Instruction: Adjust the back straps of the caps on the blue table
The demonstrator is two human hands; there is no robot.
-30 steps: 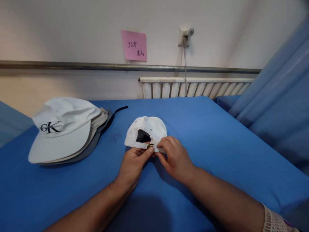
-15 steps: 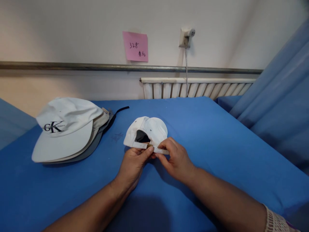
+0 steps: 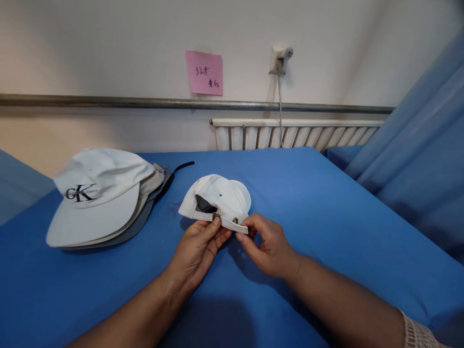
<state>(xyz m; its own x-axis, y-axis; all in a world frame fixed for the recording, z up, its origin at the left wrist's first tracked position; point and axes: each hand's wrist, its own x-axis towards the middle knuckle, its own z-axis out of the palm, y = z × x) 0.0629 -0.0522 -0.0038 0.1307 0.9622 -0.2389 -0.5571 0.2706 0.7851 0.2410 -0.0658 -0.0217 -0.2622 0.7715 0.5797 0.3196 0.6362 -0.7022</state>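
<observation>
A white baseball cap [image 3: 226, 195] is held just above the blue surface, its back opening facing me and its brim pointing away to the right. My left hand [image 3: 197, 249] pinches the back strap at the brass buckle [image 3: 216, 217], thumb on top and fingers underneath. Between the thumb and index finger of my right hand [image 3: 270, 246] is the free end of the strap [image 3: 235, 225], which sticks out to the right of the buckle. A small metal eyelet [image 3: 235, 221] shows on the cap just above that strap end.
On the left lies a stack of caps [image 3: 97, 193], a white one with black letters on top. The blue-covered table [image 3: 326, 232] reaches back to a wall with a metal rail [image 3: 145, 102], radiator [image 3: 300, 133], pink note [image 3: 205, 72] and socket [image 3: 278, 60]. A blue curtain [image 3: 416, 145] hangs right.
The cap has shifted slightly left and tilted. The free strap end now extends from the buckle at a downward angle, and the eyelet has come into view beside my right fingers.
</observation>
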